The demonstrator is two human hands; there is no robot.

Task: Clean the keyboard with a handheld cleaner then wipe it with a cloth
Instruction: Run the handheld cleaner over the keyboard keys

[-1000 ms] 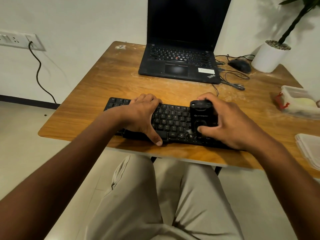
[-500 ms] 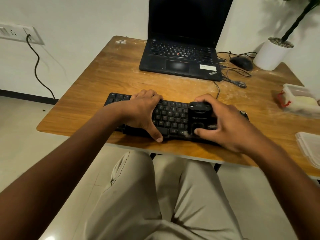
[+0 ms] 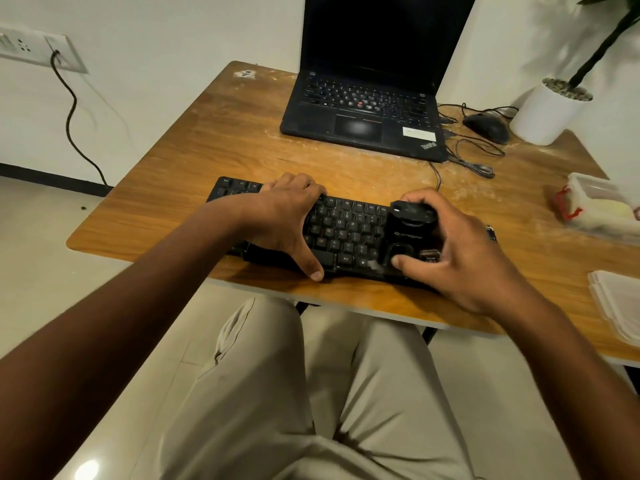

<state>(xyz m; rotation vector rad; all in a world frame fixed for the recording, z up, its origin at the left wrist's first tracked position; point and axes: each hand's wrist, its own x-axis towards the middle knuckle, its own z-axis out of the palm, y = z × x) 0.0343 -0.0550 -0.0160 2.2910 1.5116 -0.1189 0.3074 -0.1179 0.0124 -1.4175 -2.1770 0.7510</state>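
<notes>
Wooden desk (image 3: 194, 157); L hand (image 3: 280, 216) grips keyboard (image 3: 341, 233); R hand (image 3: 460, 251) wrapped round handheld cleaner (image 3: 407, 233) on keys.

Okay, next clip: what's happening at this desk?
A seated person is cleaning a black keyboard on a wooden table. The left hand grips the keyboard's left part to steady it, while the right hand holds a small black handheld cleaner on the keys towards the right end. No cloth is in view.

Handheld cleaner (image 3: 408, 233) in right hand (image 3: 460, 251) slid slightly left across keyboard (image 3: 343, 233).
</notes>
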